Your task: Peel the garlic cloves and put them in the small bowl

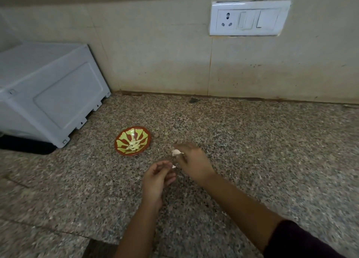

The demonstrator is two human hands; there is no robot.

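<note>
Pale garlic clove [176, 152] in right hand [191, 160], white skin scrap [173, 166] — left hand [158, 177] pinching

Home kitchen — granite counter [252, 141], wall socket [249, 18]

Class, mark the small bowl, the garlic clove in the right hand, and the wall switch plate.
small bowl [143, 136], head view, bare inner wall
garlic clove [176, 152], head view, its white middle
switch plate [249, 18], head view, middle of its face
</note>
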